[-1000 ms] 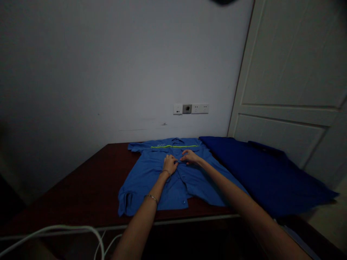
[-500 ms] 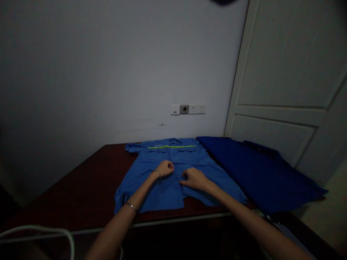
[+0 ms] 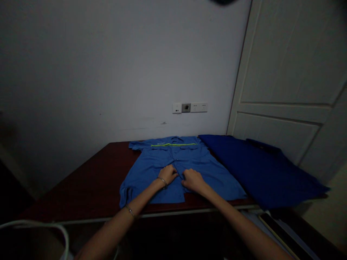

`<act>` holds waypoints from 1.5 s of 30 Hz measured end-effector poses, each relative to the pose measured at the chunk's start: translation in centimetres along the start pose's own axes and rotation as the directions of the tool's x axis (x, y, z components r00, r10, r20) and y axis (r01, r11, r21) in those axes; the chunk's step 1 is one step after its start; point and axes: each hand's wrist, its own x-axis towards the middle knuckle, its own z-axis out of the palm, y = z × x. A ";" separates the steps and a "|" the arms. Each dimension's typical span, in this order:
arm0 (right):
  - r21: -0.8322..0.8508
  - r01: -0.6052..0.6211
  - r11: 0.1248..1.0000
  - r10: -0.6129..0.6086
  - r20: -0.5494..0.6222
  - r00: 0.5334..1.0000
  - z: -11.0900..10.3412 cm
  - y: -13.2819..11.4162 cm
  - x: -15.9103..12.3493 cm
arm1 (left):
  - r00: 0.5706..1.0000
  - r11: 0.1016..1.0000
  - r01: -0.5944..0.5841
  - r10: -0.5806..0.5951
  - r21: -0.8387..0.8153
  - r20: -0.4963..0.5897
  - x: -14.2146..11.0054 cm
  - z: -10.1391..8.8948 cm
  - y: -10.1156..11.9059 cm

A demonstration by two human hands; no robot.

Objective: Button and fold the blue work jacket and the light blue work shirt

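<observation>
A blue short-sleeved work shirt [image 3: 157, 169] lies spread front side up, collar towards the wall, with a yellow-green stripe over its chest pockets. My left hand [image 3: 168, 174] is closed on the shirt near the middle of its front opening, fingertips pinched at the edge. Just to its right, my right hand [image 3: 192, 179] has its fingers curled on the edge of the other front panel. Between the hands the front opening runs down, and the lower hem parts below them. The fingertips are partly hidden by the hands.
The dark red table [image 3: 92, 180] ends at a pale front edge. A darker blue garment [image 3: 249, 169] lies right of the shirt. Behind are the wall with sockets [image 3: 198, 107] and a white door [image 3: 282, 86]. A white cable [image 3: 54, 224] loops at lower left.
My left hand has moved slightly down and towards the right hand, along the shirt's front opening. My right hand's fingers have closed on the panel edge. The view has shifted slightly.
</observation>
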 end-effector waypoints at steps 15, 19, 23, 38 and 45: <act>0.259 0.100 0.961 -0.034 -0.248 0.968 2.2 2.6 0.1 | 0.973 0.985 -0.084 0.049 -0.149 -0.225 -1.6 -0.2 0.4; 0.598 0.199 0.776 0.058 -0.381 0.923 2.2 3.0 1.0 | 0.943 0.949 -0.146 0.047 -0.281 -0.330 -1.5 -0.1 0.5; 0.815 0.183 0.551 0.191 -0.336 0.922 2.4 3.3 2.2 | 0.943 0.914 -0.157 0.027 -0.373 -0.331 -1.3 -0.5 1.0; 0.911 0.220 0.350 0.272 -0.323 0.906 3.4 2.6 2.3 | 0.956 0.911 -0.085 -0.040 -0.404 -0.291 -1.4 0.6 0.1; 0.863 0.259 0.435 0.242 -0.388 0.889 3.5 2.2 1.9 | 0.971 0.959 -0.101 0.037 -0.265 -0.235 -1.9 0.1 0.2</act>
